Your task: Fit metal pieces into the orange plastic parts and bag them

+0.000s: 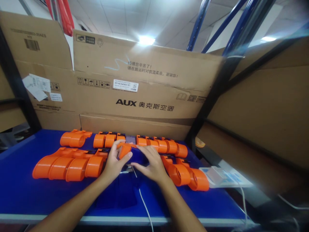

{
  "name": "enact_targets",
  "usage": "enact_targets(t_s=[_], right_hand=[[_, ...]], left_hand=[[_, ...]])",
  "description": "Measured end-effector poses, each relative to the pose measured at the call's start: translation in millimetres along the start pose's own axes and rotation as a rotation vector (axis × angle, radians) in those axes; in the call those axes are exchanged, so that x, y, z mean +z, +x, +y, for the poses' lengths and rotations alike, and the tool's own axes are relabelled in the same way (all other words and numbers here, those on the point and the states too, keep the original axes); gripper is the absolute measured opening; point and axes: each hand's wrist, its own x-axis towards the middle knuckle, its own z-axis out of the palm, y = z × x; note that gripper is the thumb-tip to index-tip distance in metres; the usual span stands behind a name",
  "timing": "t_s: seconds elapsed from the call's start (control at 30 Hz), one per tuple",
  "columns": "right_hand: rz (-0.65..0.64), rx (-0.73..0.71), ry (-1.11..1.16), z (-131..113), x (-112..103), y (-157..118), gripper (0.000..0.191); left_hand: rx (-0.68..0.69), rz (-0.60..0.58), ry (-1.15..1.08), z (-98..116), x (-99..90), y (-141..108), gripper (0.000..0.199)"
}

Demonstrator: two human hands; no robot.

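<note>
Both my hands are raised over the middle of the blue table, close together. My left hand (117, 160) has its fingers and thumb round an orange part (125, 150). On the other side, my right hand (152, 164) grips a dark blue piece (140, 156) that touches the orange part, fingers on top and thumb below. Where the two pieces meet is partly hidden by my fingers. Under my hands are a thin metallic item (126, 170) and a white cable (145, 203) that runs to the table's front edge.
Several orange ring-shaped parts (58, 167) stand in rows at the left, with more orange parts (180, 174) at the right. A white tray (227, 177) lies at the right edge. A cardboard sheet (154, 87) closes off the back between dark posts.
</note>
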Motion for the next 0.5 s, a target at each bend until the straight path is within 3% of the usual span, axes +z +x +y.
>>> enact_targets(t_s=[0.13, 0.2, 0.33, 0.4, 0.5], right_hand=[[0.076, 0.249, 0.247, 4, 5, 0, 0.05], [0.064, 0.355, 0.372, 8, 8, 0, 0.042], [-0.013, 0.46, 0.493, 10, 13, -2, 0.051], [-0.008, 0.482, 0.519, 8, 15, -3, 0.056], [-0.011, 0.491, 0.559, 6, 17, -4, 0.061]], left_hand=[[0.035, -0.19, -0.062, 2, -5.0, -3, 0.07], [0.102, -0.331, 0.128, 6, -7.2, -7, 0.072], [0.384, -0.53, 0.698, 12, -5.1, -16, 0.094], [0.535, -0.5, 0.829, 10, -3.3, -19, 0.099], [0.699, -0.336, 0.873, 2, -5.1, -18, 0.092]])
